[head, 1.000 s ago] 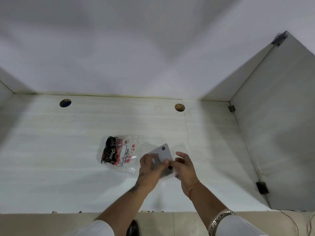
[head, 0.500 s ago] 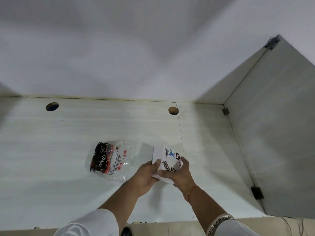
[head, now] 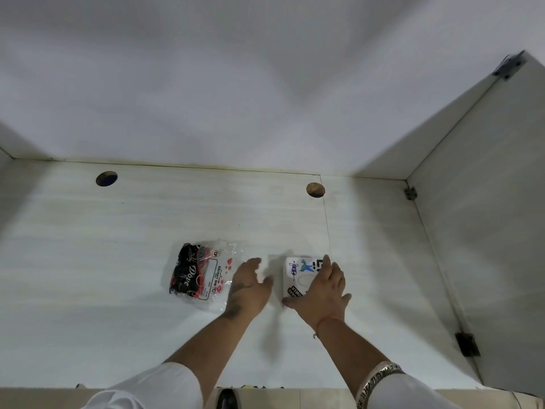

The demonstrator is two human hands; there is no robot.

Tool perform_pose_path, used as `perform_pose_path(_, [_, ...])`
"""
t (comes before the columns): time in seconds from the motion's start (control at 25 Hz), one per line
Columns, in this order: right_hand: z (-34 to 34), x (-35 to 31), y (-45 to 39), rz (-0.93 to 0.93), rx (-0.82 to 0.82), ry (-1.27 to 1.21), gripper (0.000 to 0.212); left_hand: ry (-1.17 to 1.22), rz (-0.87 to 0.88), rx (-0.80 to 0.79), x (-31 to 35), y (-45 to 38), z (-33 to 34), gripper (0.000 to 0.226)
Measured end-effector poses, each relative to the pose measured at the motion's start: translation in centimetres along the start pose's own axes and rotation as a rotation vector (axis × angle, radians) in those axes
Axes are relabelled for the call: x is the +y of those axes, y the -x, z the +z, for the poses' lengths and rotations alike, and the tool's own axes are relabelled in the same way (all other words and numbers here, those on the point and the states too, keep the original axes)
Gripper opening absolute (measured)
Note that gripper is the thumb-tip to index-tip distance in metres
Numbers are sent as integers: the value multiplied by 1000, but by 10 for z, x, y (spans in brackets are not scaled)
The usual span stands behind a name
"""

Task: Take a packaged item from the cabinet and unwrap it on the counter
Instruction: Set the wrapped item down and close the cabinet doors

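Observation:
A white box (head: 297,271) with a blue bird sticker and a black label lies flat on the pale counter (head: 118,261). My right hand (head: 323,292) covers its right half, fingers along the right edge and thumb at the near corner. My left hand (head: 249,286) hovers just left of the box with its fingers apart, touching nothing I can see. A crumpled clear plastic bag (head: 200,270) with a black and red Dove pack inside lies left of my left hand.
Two round holes (head: 106,178) (head: 315,190) pierce the counter near the back wall. An open white cabinet door (head: 486,231) with dark hinges (head: 467,343) stands along the right side. The counter's front edge runs just below my forearms.
The box, held tilted in both hands before, now lies flat with its stickered face up. My left hand has let go and moved left; my right hand stays on it.

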State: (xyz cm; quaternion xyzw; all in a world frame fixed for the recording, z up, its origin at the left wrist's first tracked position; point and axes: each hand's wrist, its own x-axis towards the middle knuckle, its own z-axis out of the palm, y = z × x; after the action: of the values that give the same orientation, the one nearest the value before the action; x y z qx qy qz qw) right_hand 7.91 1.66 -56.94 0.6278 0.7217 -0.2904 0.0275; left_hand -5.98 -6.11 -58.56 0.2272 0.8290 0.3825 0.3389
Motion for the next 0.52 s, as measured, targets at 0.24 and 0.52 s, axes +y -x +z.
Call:
perform_pose_path(0.24, [9,-6,-3,148,-63,-15,154,-124,-28,138,-23,-14,-53,35])
perform_pose_path(0.52, [-3,-5,-3,69,-72,-146,146,-49,-5,-282,-5,9,-3,47])
